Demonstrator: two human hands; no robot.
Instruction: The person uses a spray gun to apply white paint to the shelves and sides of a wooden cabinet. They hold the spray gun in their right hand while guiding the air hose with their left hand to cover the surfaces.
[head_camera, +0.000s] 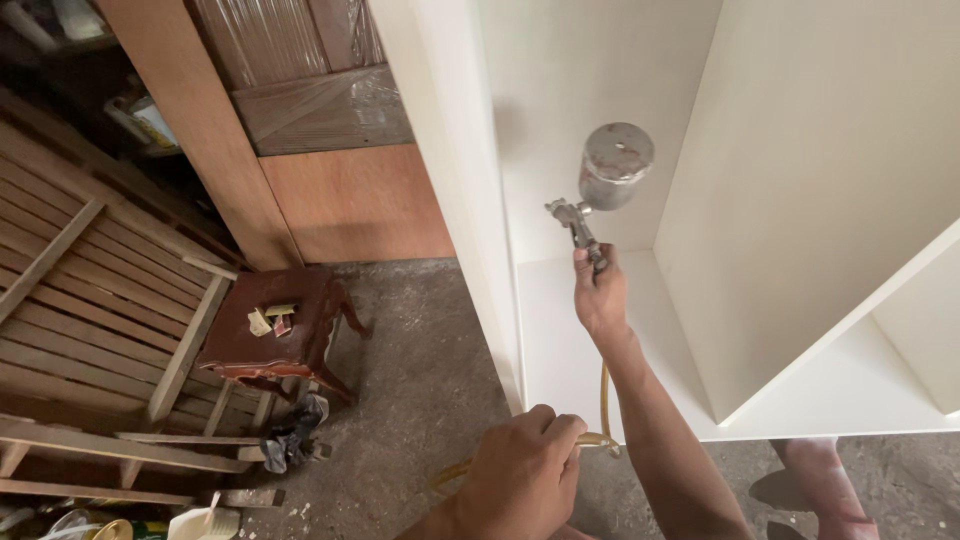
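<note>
My right hand (600, 295) grips the handle of a metal spray gun (583, 225) with a round grey cup (615, 165) on top, held inside a white cabinet (800, 180) and pointed towards its left inner wall. My left hand (520, 475) is closed on the yellowish air hose (603, 400) that runs down from the gun, just in front of the cabinet's bottom edge. The hose loops away to the lower left.
A small dark red wooden stool (280, 335) with small blocks on it stands on the concrete floor (430, 370) at left. Slatted wooden frames (90, 300) lean at far left. Brown wooden panels (340, 190) stand behind. My foot (825, 490) shows at lower right.
</note>
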